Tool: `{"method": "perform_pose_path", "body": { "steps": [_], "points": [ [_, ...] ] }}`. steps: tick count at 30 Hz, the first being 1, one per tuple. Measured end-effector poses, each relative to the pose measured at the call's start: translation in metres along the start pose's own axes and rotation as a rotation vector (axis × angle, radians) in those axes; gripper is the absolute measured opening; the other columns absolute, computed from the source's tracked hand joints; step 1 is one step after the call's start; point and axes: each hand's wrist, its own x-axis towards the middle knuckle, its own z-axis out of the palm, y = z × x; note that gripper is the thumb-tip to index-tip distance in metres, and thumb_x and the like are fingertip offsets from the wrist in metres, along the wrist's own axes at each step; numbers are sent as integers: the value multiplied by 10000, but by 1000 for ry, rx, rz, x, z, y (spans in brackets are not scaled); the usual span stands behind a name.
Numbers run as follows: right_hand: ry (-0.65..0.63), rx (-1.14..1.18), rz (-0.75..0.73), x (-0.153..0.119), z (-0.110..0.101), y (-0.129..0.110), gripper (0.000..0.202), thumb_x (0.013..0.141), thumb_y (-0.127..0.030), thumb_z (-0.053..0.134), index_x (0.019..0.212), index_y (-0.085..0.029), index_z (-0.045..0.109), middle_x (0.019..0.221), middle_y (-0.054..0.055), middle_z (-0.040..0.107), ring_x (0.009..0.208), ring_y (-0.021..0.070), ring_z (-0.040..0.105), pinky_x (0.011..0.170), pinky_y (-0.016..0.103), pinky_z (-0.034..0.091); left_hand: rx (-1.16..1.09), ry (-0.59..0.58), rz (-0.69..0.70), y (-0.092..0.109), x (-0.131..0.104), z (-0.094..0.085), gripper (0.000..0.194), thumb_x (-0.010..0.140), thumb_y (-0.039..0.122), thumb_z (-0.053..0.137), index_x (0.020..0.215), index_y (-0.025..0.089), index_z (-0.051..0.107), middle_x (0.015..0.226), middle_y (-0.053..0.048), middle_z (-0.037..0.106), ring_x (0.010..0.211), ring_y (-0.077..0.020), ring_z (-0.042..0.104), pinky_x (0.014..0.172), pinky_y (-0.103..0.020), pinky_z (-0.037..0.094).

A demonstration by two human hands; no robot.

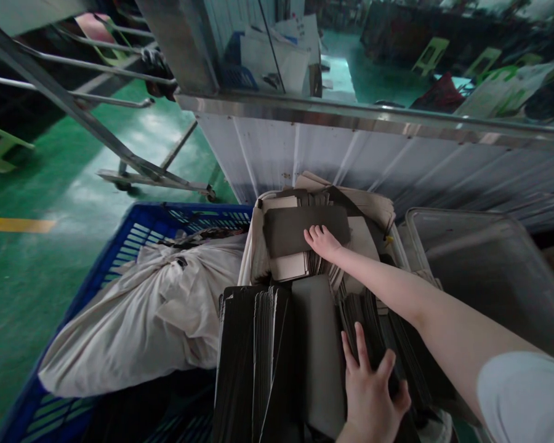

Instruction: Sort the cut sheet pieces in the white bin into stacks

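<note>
My right hand (323, 242) rests on a flat dark grey piece (281, 231), its fingers slightly apart and not wrapped round it. That piece lies across pale and dark stacked sheets in a light-coloured, cloth-like container (248, 255). Nearer to me, my left hand (372, 391) has its fingers spread and holds nothing. It is over the right side of the stacks, beside a long grey piece (318, 354). Tightly packed black sheets (235, 363) stand left of that piece. Whether my left fingertips touch the dark sheets (362, 317) is unclear.
On the left, a blue plastic basket (99, 271) holds a white cloth bundle (166, 314). A grey plastic bin (471, 215) stands to the right. Behind is a corrugated metal wall (272, 144) with a window ledge. A wheeled metal rack (152, 175) stands at the upper left.
</note>
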Motion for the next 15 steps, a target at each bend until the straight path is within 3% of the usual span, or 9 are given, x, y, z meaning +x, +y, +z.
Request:
{"method": "perform_pose_path", "body": {
  "steps": [7, 11, 15],
  "points": [
    [-3, 9, 61, 37, -47, 21, 335, 905, -98, 288, 1085, -84, 570, 1123, 218, 569, 1071, 303, 485, 829, 442, 393, -2, -16, 1, 2, 1, -3, 432, 694, 379, 672, 1122, 336, 632, 1554, -2, 61, 1390, -425, 47, 1031, -608, 336],
    [-35, 6, 127, 55, -58, 31, 305, 880, -69, 347, 1042, -97, 603, 1093, 209, 582, 1016, 286, 528, 778, 410, 422, 16, -2, -3, 1, 0, -1, 441, 690, 399, 675, 1125, 335, 633, 1552, 3, 83, 1393, -418, 46, 1022, -605, 355],
    [-46, 24, 144, 56, -72, 38, 280, 874, -62, 379, 1007, -88, 624, 1014, 188, 618, 942, 272, 575, 742, 388, 448, -3, -13, -5, 0, 1, -1, 416, 701, 403, 664, 1111, 338, 640, 1554, 7, 64, 1394, -413, 52, 1033, -600, 342]
  ]
}}
